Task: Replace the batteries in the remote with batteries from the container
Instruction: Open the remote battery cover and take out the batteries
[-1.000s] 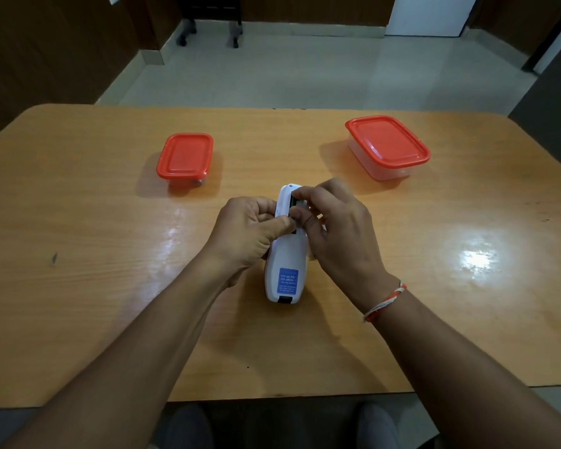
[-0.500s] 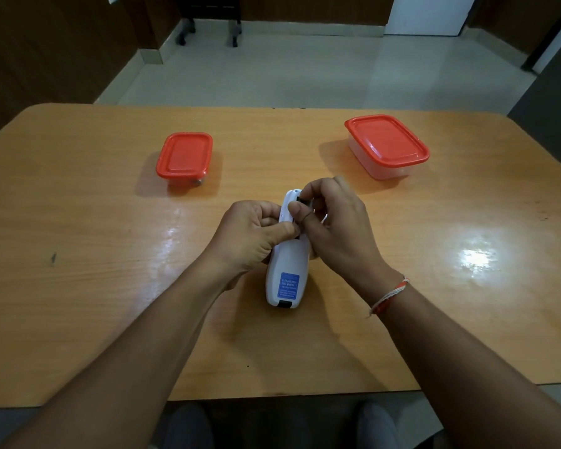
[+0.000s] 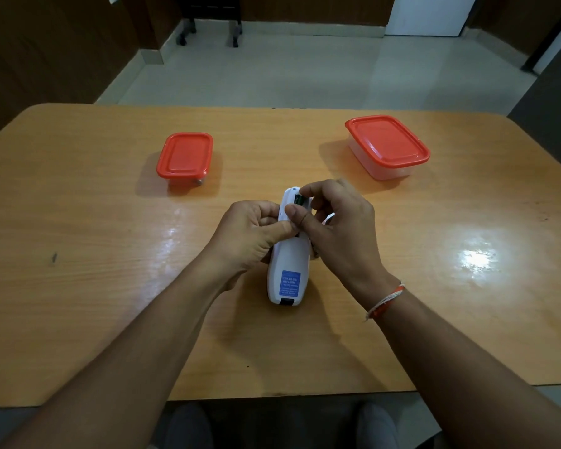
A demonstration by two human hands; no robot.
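The wooden bench (image 3: 78,222) runs out of frame on both sides. On it, far right, sits the larger red-lidded container (image 3: 387,147), its contents unclear through the cloudy wall; far left, the smaller container (image 3: 185,158) shows something indistinct at its base. The white remote (image 3: 287,270) lies mid-bench, back up. Left hand (image 3: 250,236) clamps its side; right hand (image 3: 337,222) pinches a dark battery (image 3: 298,199), half hidden, at the compartment.
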